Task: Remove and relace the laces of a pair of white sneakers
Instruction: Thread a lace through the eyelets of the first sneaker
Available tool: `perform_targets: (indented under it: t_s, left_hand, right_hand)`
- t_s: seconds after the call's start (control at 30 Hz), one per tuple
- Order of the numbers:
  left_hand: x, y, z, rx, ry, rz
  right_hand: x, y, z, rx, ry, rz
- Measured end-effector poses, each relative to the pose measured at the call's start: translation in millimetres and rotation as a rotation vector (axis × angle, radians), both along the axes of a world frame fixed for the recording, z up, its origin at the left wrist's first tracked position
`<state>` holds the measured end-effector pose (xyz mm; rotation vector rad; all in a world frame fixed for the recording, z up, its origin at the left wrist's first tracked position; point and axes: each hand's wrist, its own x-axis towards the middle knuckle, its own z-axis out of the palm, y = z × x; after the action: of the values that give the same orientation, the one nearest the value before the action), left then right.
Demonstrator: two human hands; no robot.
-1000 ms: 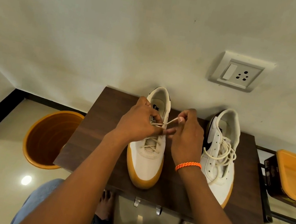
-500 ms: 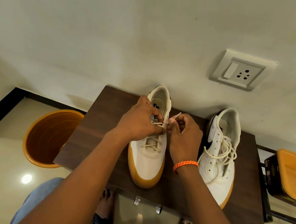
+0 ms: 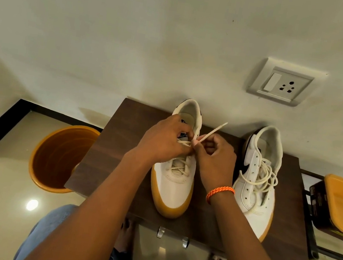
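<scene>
Two sneakers [image 3: 171, 188] fill counter [image 3: 102, 164], heels at wall | right hand [image 3: 217, 161] grip pinches lace [image 3: 212, 130] | left hand [image 3: 164, 142] grip clenched on eyelet row

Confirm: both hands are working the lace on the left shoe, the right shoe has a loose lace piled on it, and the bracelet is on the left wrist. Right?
Not quite. The orange bracelet is on the right wrist, not the left; the head view shows it. The rest holds: the left hand and right hand work the lace on the left shoe, and the right shoe carries a loose lace.
</scene>
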<state>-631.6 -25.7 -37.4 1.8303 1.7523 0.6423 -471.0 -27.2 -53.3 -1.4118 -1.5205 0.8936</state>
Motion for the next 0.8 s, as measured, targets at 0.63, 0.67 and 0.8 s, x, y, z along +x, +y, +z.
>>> perform_targets:
  t_s: [0.63, 0.67, 0.8]
  left_hand:
    - [0.0, 2.8, -2.0, -0.018, -0.039, 0.014]
    - [0.3, 2.8, -2.3, -0.014, -0.038, 0.013]
    - [0.4, 2.5, -2.1, -0.017, -0.038, 0.004]
  right_hand:
    - [12.6, 11.5, 1.7, 0.016, -0.085, 0.02]
    - [11.6, 10.1, -1.4, 0.018, -0.108, 0.043]
    - [9.2, 8.2, 0.0, 0.07, -0.168, 0.034]
